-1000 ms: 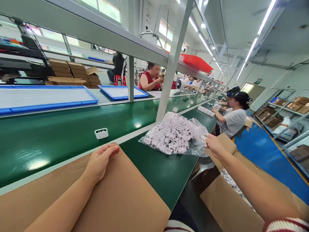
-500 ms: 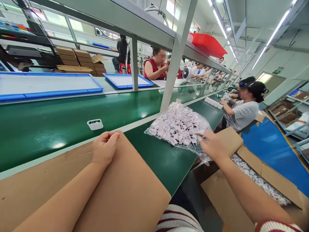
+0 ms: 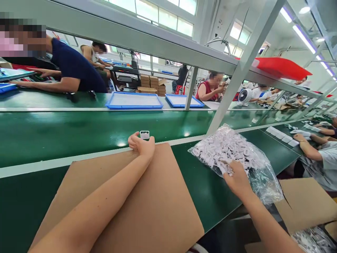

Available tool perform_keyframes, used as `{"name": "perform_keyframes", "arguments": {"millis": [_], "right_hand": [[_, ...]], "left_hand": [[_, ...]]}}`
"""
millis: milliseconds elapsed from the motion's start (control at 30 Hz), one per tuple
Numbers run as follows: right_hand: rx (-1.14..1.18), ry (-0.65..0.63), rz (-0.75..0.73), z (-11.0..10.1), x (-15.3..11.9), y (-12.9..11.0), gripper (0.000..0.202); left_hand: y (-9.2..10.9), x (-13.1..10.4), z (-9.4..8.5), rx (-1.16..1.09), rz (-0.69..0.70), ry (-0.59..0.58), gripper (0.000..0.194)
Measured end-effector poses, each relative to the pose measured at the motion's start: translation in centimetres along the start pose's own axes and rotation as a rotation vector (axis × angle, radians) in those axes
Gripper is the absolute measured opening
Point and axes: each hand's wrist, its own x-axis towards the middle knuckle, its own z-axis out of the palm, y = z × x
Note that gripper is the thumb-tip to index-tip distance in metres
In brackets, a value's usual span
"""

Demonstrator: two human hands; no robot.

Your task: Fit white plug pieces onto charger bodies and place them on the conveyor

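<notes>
My left hand [image 3: 142, 144] reaches over the far edge of a brown cardboard sheet [image 3: 155, 196], thumb and fingers apart. Just beyond, in the gap between them, a small white plastic housing [image 3: 144, 132] with dark openings stands on the green belt; I cannot tell whether the fingers touch it. To the right, my right hand [image 3: 238, 177] is at the near side of a clear plastic bag [image 3: 265, 182] heaped with small white plastic parts [image 3: 231, 146]. Its fingers are closed on a white plastic part [image 3: 225, 168] there, partly hidden by the hand.
A grey frame post [image 3: 229, 91] rises behind the bag, with a red tray [image 3: 281, 68] on the rail above. Blue-rimmed trays [image 3: 134, 106] lie across the belt. An open carton [image 3: 308, 200] stands at lower right. Co-workers sit on both sides.
My left hand has opened from a closed pinch and moved toward the white housing. My right hand has come down onto the parts at the bag's near side. The view has turned left.
</notes>
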Motion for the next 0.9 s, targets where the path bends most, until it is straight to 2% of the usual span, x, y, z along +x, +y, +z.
{"name": "perform_keyframes", "arguments": {"millis": [33, 100, 167, 200, 267, 333, 400, 467, 533, 633, 700, 767, 800, 900], "right_hand": [[0.084, 0.047, 0.034, -0.2, -0.3, -0.2, 0.037], [0.313, 0.053, 0.095, -0.2, -0.8, -1.6, 0.041], [0.588, -0.070, 0.157, 0.2, -0.9, -3.7, 0.047], [0.721, -0.173, 0.199, 0.6, -0.7, -4.9, 0.050], [0.910, -0.355, 0.246, 1.7, 0.0, -7.2, 0.054], [1.035, -0.458, 0.277, 3.0, 1.2, -9.2, 0.055], [1.123, -0.546, 0.317, 4.5, 2.7, -10.8, 0.057], [1.191, -0.648, 0.344, 5.9, 4.1, -11.9, 0.060], [1.257, -0.733, 0.346, 7.2, 5.2, -12.9, 0.062], [1.338, -0.798, 0.322, 8.7, 5.9, -14.1, 0.057], [1.350, -0.810, 0.295, 9.4, 5.8, -14.5, 0.052], [1.312, -0.785, 0.272, 9.8, 5.5, -14.6, 0.049], [1.281, -0.756, 0.265, 10.0, 5.3, -14.5, 0.049], [1.206, -0.646, 0.228, 10.3, 4.8, -14.1, 0.049]], "left_hand": [[0.1, 1.1, -0.2, 0.044, 0.016, -0.010, 0.073], [0.1, 3.3, -0.6, 0.131, 0.055, -0.125, 0.078], [0.1, 5.2, -1.2, 0.181, 0.063, -0.287, 0.068], [0.1, 5.9, -1.5, 0.184, 0.062, -0.345, 0.060], [0.1, 6.2, -1.9, 0.168, 0.074, -0.384, 0.050], [0.2, 5.3, -2.5, 0.149, 0.109, -0.400, 0.049], [0.3, 3.6, -3.4, 0.113, 0.193, -0.478, 0.050], [0.1, 1.7, -5.0, 0.064, 0.300, -0.626, 0.053], [-0.3, -0.2, -7.3, 0.017, 0.394, -0.829, 0.055], [-1.1, -2.6, -11.2, -0.008, 0.485, -1.091, 0.056], [-1.9, -4.0, -13.1, 0.013, 0.526, -1.207, 0.053], [-2.7, -5.3, -14.0, 0.016, 0.557, -1.237, 0.053], [-3.1, -5.8, -14.0, 0.005, 0.571, -1.198, 0.057], [-4.2, -7.2, -13.0, -0.033, 0.521, -0.899, 0.085]]}}
